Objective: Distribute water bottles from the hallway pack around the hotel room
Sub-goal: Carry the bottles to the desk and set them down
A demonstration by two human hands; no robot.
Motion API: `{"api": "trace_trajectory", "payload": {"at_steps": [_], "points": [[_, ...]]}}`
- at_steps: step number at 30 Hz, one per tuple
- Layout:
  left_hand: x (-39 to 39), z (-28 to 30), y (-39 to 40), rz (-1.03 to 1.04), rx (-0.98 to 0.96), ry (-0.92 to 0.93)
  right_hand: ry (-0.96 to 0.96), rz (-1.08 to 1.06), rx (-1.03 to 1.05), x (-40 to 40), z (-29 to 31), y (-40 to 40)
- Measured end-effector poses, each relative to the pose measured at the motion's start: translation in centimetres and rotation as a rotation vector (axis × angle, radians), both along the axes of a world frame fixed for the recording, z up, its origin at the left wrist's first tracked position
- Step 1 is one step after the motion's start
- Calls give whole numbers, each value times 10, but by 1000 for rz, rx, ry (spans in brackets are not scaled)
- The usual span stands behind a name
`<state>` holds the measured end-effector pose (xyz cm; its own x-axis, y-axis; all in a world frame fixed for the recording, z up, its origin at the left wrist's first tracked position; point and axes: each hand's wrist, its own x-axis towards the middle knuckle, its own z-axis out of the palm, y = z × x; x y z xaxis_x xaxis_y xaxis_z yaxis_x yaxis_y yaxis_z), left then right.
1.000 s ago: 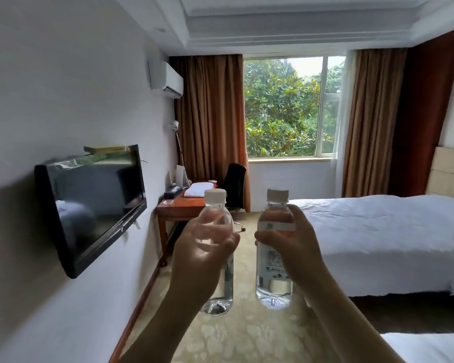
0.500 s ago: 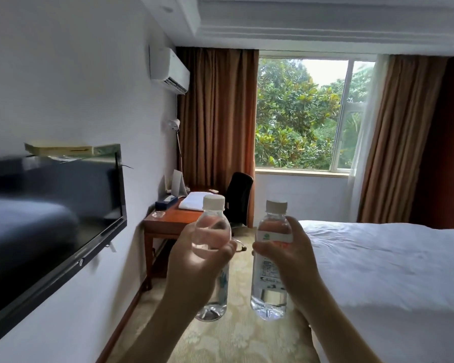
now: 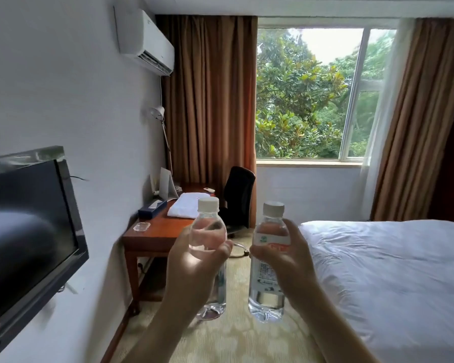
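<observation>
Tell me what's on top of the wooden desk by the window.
On the desk: a clear glass dish, a dark tissue box, a folded white towel, a standing card and a small white object. The left hand and its bottle cover the near right corner.

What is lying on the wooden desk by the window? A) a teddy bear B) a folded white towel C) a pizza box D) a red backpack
B: a folded white towel lies on the wooden desk, near a dark tissue box and a small clear glass dish.
</observation>
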<state>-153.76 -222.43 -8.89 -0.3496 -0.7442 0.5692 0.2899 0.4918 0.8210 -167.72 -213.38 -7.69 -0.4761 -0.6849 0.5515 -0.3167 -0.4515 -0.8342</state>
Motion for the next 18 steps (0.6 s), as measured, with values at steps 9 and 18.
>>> {"api": "trace_trajectory", "payload": {"at_steps": [9,18], "points": [[-149,-23,-174,136,29,-24,-111,169,74,-152,-35,-210],[-242,-25,-361,267,87,-28,-71,254,131,-255,-24,-410]]}}
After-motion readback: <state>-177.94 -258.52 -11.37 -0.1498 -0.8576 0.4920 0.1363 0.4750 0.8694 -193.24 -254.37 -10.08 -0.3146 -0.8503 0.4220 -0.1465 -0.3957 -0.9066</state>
